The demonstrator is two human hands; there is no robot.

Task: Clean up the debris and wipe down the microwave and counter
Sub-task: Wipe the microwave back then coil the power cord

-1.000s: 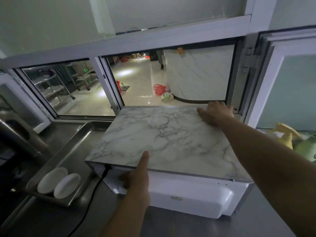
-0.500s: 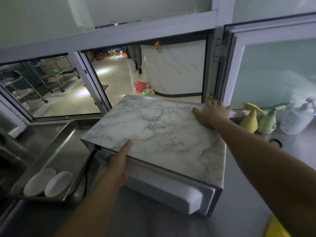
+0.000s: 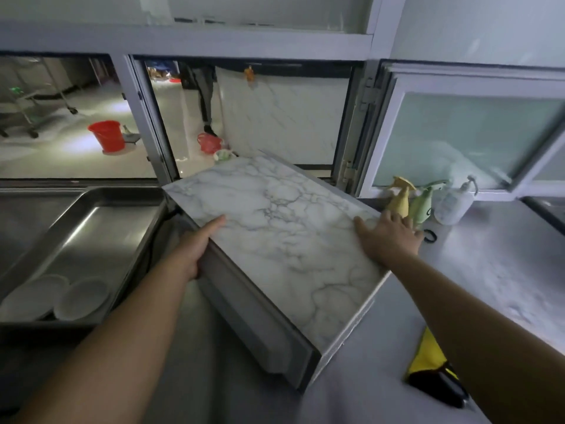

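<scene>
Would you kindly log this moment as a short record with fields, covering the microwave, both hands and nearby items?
appliance: marble-patterned white microwave, angled on the grey steel counter
left hand: gripping its left edge
right hand: flat on its right top edge
left of it: steel tray holding two white dishes
right of it: yellow spray bottle, green spray bottle, clear pump bottle
near right: yellow cloth

Dim, soft-focus, window-lit from behind, wide-angle bending at edges
</scene>
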